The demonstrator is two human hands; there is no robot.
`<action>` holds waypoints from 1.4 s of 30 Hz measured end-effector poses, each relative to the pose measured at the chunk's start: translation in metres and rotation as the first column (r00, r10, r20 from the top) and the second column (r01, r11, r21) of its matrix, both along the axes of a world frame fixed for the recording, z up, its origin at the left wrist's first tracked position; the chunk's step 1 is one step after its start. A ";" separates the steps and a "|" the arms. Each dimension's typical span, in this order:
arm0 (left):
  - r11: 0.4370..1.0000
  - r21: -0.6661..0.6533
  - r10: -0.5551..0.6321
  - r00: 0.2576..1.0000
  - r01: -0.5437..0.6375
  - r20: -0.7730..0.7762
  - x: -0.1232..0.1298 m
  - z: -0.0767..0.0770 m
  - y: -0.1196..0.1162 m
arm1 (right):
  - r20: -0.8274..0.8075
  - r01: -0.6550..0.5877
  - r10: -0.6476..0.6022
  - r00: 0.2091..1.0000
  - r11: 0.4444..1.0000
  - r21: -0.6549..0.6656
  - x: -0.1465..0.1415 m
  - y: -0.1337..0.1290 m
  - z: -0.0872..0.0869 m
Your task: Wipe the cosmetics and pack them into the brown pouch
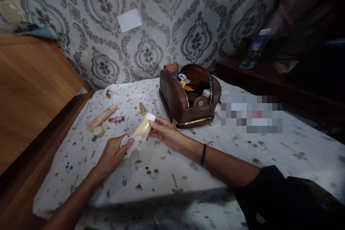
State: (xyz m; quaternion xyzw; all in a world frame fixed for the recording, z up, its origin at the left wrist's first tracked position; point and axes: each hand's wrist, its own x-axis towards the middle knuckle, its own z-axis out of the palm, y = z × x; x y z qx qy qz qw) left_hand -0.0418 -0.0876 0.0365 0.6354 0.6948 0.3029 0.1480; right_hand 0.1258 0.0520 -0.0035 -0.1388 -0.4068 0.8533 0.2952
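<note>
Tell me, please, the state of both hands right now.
Left hand: closed, holding white tissue or cloth.
Right hand: closed, holding a pale yellow tube.

Your left forearm cut off at eight o'clock, your right hand partly hidden behind the yellowish tube, lettering on the beige tube at nine too small to read, a bottle at two blurred, the patch at three masked by pixelation.

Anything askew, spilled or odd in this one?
A pixelated patch over the cloth, right of the open brown bag, hides what's there; the white rectangle on the wall sits tilted. No spill is visible.
</note>
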 end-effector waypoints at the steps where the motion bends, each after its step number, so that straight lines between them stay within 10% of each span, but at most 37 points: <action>1: 0.999 0.034 0.028 1.000 -0.028 0.006 0.001 0.003 0.002 | 0.004 0.025 -0.025 1.000 1.000 0.013 0.000 0.001 0.001; 8: 0.956 0.259 0.129 0.990 -0.139 0.055 0.017 0.023 0.025 | 0.053 0.101 -0.113 0.992 0.977 0.187 0.002 0.004 -0.001; 19: 0.972 0.222 -0.047 0.991 0.074 -0.125 0.038 0.030 0.046 | 0.108 0.032 -0.125 0.986 0.787 0.617 0.002 -0.001 0.000; 28: 0.962 0.248 0.062 0.975 -0.115 0.213 0.035 0.020 0.050 | 0.057 0.091 -0.146 0.988 0.830 0.550 0.009 -0.004 0.014; 42: 0.997 -0.027 -0.057 0.923 0.073 0.380 0.035 0.021 0.019 | -0.116 0.265 -0.239 0.964 0.838 0.477 0.029 0.006 0.044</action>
